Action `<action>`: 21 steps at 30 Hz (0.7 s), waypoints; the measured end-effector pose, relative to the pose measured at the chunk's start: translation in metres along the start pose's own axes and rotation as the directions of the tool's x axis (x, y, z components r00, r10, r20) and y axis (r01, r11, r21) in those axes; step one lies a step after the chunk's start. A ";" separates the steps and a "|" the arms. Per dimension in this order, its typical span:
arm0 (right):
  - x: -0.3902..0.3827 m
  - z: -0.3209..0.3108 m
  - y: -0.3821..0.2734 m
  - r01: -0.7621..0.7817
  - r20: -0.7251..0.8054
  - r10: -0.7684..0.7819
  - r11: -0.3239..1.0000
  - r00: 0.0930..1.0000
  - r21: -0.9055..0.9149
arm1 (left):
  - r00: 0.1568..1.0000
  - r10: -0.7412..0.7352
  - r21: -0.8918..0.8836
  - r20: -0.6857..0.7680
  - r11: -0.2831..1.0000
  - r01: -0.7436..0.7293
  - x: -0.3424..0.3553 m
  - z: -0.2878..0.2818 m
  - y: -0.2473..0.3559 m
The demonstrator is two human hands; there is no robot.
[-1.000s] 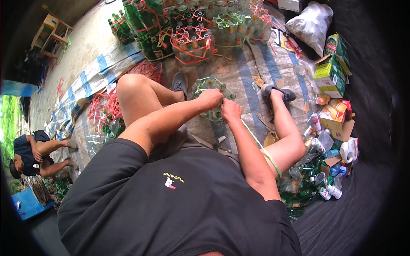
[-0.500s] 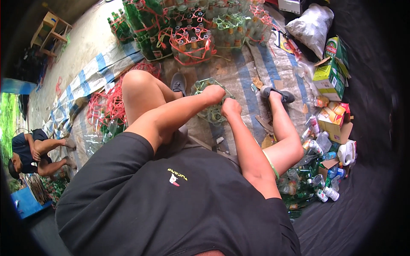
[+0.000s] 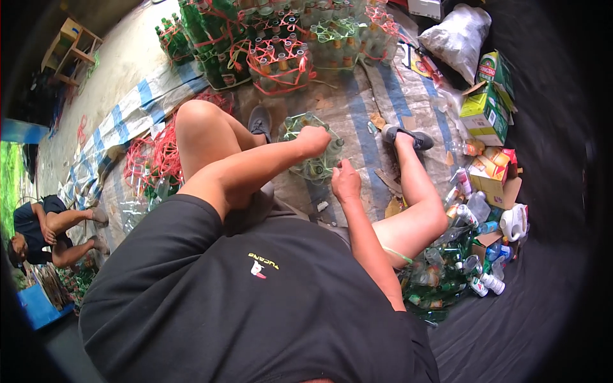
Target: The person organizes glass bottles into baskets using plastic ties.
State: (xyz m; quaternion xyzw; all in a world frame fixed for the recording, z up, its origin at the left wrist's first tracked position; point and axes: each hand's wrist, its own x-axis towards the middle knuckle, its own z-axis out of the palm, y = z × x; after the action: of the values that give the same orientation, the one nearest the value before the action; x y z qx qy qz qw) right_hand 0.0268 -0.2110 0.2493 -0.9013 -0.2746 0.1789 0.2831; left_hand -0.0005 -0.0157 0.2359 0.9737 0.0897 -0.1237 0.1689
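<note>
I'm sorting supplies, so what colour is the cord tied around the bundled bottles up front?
Red-orange: the cord loops around the bundled bottles, clearest in the head view.

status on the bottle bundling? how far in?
Done: several bottle bundles tied with red cord stand at the far edge of the tarp. In hand: the left hand and right hand are closed at a cluster of clear bottles between the feet, tying not visibly finished. Left: a pile of loose bottles by the right leg, plus loose red cord on the left.
</note>
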 end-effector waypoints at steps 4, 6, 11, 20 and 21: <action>0.006 0.001 0.024 -0.053 0.163 0.076 0.988 0.984 -0.144 | 0.986 0.154 0.087 -0.062 0.985 -0.148 -0.032 -0.014 0.054; 0.008 -0.002 0.026 -0.054 0.245 0.070 0.996 0.967 -0.073 | 0.992 0.128 0.064 -0.001 0.990 -0.128 -0.041 -0.003 0.063; 0.012 -0.006 0.047 -0.002 0.331 0.038 0.994 0.943 -0.107 | 1.000 -0.001 -0.077 -0.028 0.997 -0.001 -0.043 0.031 0.059; 0.062 -0.045 -0.003 0.344 0.396 -0.195 0.871 0.897 -0.351 | 0.989 0.007 -0.182 -0.144 0.983 -0.034 -0.052 0.049 0.054; 0.072 -0.046 -0.007 0.406 0.416 -0.250 0.847 0.874 -0.345 | 0.983 -0.016 -0.200 -0.184 0.980 -0.021 -0.052 0.050 0.053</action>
State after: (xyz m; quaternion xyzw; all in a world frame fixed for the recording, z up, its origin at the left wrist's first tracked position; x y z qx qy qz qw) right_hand 0.1024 -0.1825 0.2772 -0.8317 -0.5054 0.2234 0.0540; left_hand -0.0494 -0.0895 0.2204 0.9590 0.1158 -0.0230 0.2575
